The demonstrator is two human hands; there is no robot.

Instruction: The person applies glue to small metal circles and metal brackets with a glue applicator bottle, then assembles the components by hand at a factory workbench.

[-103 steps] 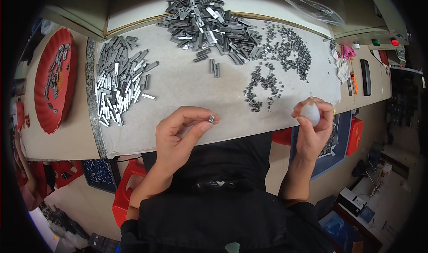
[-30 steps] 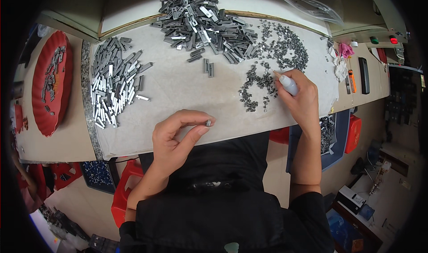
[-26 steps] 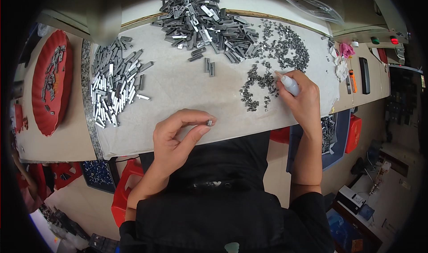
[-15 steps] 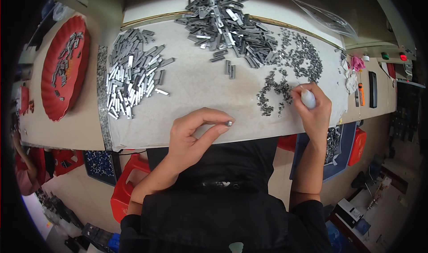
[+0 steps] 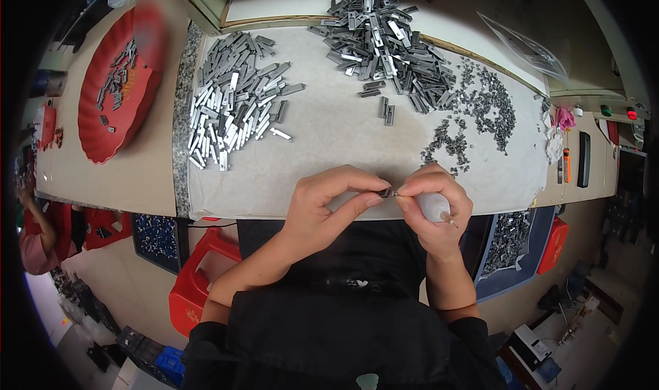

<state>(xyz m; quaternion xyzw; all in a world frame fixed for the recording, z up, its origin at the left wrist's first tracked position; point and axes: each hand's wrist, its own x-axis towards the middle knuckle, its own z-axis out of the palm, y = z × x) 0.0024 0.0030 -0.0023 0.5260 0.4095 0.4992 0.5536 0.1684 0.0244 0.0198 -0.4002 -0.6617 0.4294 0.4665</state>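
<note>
Between the thumb and forefinger of my left hand (image 5: 317,208) is a small oblong grey metal part (image 5: 386,192), mostly covered by the fingers. My right hand (image 5: 446,235) meets it at the table's near edge, its thumb and forefinger pinching a tiny metal piece against or right beside the part. A white squeeze bottle (image 5: 432,206) with a thin tip is tucked in the same right hand. Beyond that hand lie scattered tiny metal pieces (image 5: 491,105). One heap of grey oblong parts (image 5: 384,43) lies at the far side, another group of oblong parts (image 5: 233,108) at the left.
A red scalloped tray (image 5: 134,125) with some parts stands left of a speckled stone strip (image 5: 183,115). Along the right are an orange-handled tool (image 5: 567,165) and a black case (image 5: 584,158). A blue bin (image 5: 542,246) and red stool (image 5: 195,287) flank me below; a co-worker's arm shows far left.
My right hand has come from the tiny pieces to my left hand, still carrying the bottle; their fingertips now meet. The whole view has shifted, with the table things appearing farther right.
</note>
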